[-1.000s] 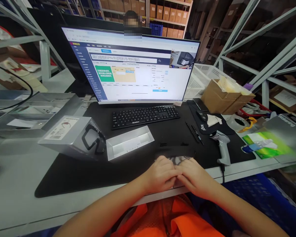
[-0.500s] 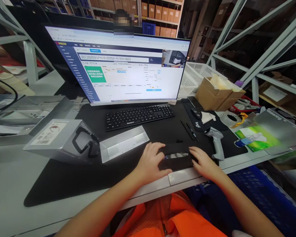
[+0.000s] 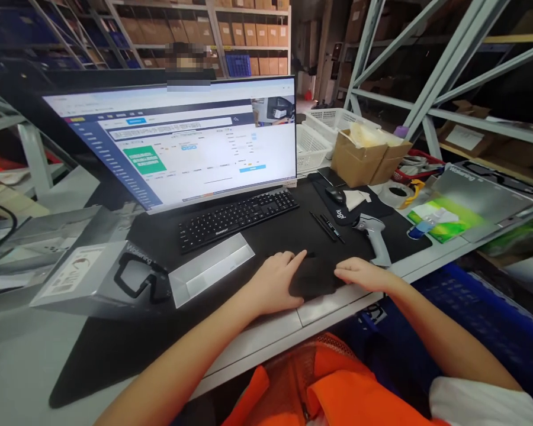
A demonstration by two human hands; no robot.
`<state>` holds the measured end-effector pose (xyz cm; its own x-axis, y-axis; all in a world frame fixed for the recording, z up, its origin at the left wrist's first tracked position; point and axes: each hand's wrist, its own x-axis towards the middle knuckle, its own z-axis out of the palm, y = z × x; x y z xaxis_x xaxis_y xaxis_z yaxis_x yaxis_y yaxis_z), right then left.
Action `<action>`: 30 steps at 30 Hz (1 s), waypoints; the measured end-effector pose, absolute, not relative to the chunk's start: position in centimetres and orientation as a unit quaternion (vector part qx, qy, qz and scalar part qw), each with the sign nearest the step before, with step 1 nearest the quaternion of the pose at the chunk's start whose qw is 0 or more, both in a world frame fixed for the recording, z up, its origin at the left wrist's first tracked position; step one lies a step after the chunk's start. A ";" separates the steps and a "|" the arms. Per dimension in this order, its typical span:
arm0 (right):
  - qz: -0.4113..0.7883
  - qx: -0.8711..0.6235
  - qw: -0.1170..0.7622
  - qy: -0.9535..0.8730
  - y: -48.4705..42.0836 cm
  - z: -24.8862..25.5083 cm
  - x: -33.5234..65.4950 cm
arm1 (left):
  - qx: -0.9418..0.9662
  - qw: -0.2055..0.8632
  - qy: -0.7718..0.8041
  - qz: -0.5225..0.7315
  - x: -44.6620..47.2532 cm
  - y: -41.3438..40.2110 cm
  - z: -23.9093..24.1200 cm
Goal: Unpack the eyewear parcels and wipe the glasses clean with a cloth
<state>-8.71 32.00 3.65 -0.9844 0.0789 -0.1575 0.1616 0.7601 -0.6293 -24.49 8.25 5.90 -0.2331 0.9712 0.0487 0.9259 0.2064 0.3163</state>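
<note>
Between my two hands, close to the desk's front edge, lies a flat black case or pouch (image 3: 316,277), hard to tell from the black mat beneath. My left hand (image 3: 273,283) grips its left end, with thumb and index finger spread along two sides. The index fingertip reaches a tiny black piece (image 3: 310,255) just beyond. At the right end, my right hand (image 3: 363,274) has its fingers pressed together on the case's edge. A clear-grey open tray (image 3: 211,269) sits left of my left hand. Right of the case lies a grey barcode scanner (image 3: 373,236).
A monitor (image 3: 190,154) stands behind a black keyboard (image 3: 240,219). A grey box with a goggles picture (image 3: 106,275) is at left. Pens (image 3: 331,228), a mouse (image 3: 335,194), a cardboard box (image 3: 366,160) and a tape roll (image 3: 395,194) are at right. A person (image 3: 189,65) is behind the monitor.
The view has shifted. The shiny thing seen in the middle of the black case no longer shows; its top is plain black. My left index finger has stretched out, and my right fingers have drawn together.
</note>
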 end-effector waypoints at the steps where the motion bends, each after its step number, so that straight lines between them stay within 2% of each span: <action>1: -0.362 0.068 0.060 0.928 32.0 4.4 -8.6 | 0.613 0.077 0.774 0.135 -24.3 8.2 5.8; 5: -0.389 0.020 0.030 0.920 28.5 7.7 -10.8 | 0.613 0.056 0.780 0.111 -24.0 9.0 5.4; 9: -0.226 -0.056 -0.089 0.969 23.2 9.2 -14.2 | 0.600 0.077 0.785 0.131 -24.6 10.0 5.0; 12: -0.233 -0.096 -0.123 0.960 22.8 8.5 -14.1 | 0.599 0.080 0.784 0.142 -24.7 9.9 5.1; 16: -0.296 -0.035 -0.192 0.935 25.7 5.9 -11.5 | 0.590 0.079 0.780 0.192 -24.2 9.4 5.5; 20: -0.301 -0.013 -0.159 0.940 26.4 3.2 -10.1 | 0.567 0.107 0.764 0.288 -24.2 9.6 5.6; 27: -0.271 -0.007 -0.200 0.942 25.4 3.1 -10.1 | 0.582 -0.048 0.752 0.307 -23.8 8.0 5.0; 30: -0.305 -0.004 -0.224 0.926 26.9 3.8 -9.3 | 0.512 -0.089 0.762 0.386 -24.8 5.8 5.2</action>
<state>-9.35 26.88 3.79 -0.8998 0.1295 0.4167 -0.1433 0.8142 -0.5625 -24.84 5.83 5.23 -0.4606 0.7112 0.5311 0.8488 0.1780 0.4979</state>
